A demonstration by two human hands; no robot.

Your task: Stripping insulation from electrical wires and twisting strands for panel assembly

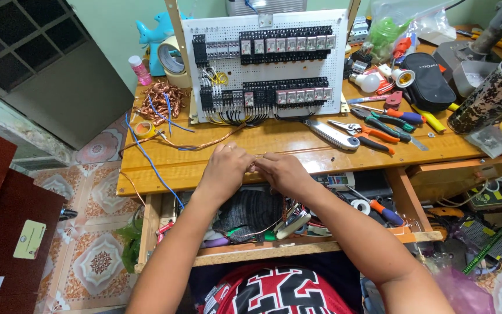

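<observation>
My left hand and my right hand meet fingertip to fingertip over the front edge of the wooden workbench. Both pinch a thin copper wire that runs back left across the bench toward a tangle of copper wire. A white perforated panel with rows of black relays and terminal blocks leans upright behind the hands.
A utility knife, pliers and cutters, and screwdrivers lie right of the panel. A black pouch, a camouflage tumbler, tape rolls, a blue wire and an open drawer of tools surround the work spot.
</observation>
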